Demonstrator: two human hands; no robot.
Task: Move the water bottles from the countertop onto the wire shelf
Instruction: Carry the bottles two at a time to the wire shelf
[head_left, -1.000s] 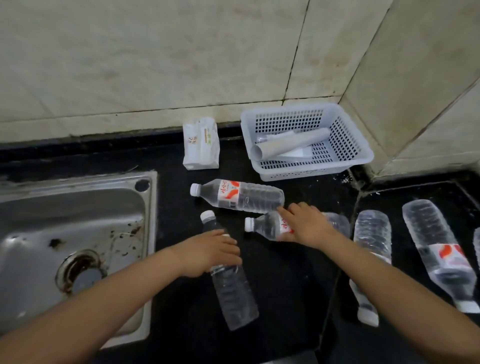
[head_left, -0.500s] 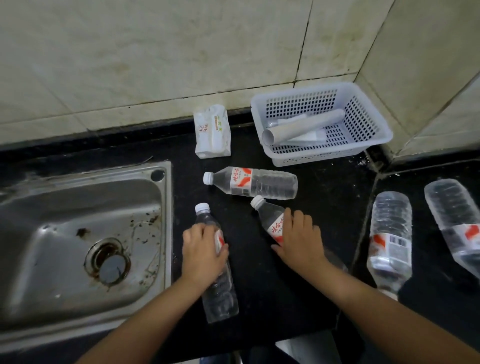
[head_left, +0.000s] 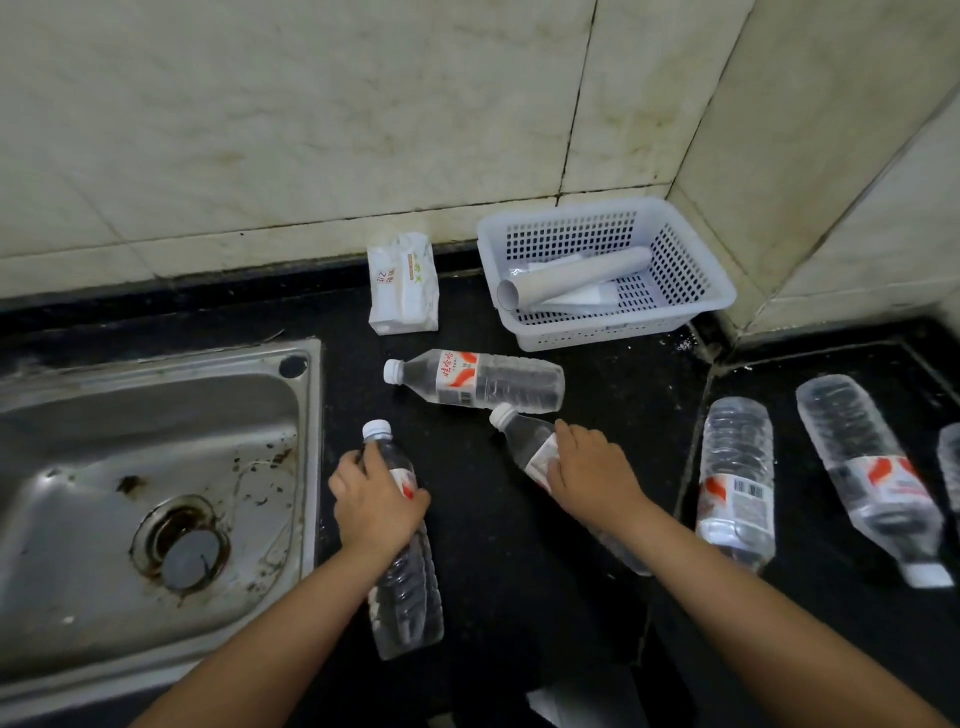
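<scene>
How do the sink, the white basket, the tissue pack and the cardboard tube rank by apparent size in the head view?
1. sink, cut off by the frame edge
2. basket
3. tube, lying in the basket, and tissue pack: too alike to rank

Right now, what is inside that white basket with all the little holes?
Inside the white perforated plastic basket a grey cardboard tube lies slanted on top of some white sheets. The tube covers most of them, so what they are cannot be told.

Six bottles (head_left: 483, 382), one basket (head_left: 717, 291)
</scene>
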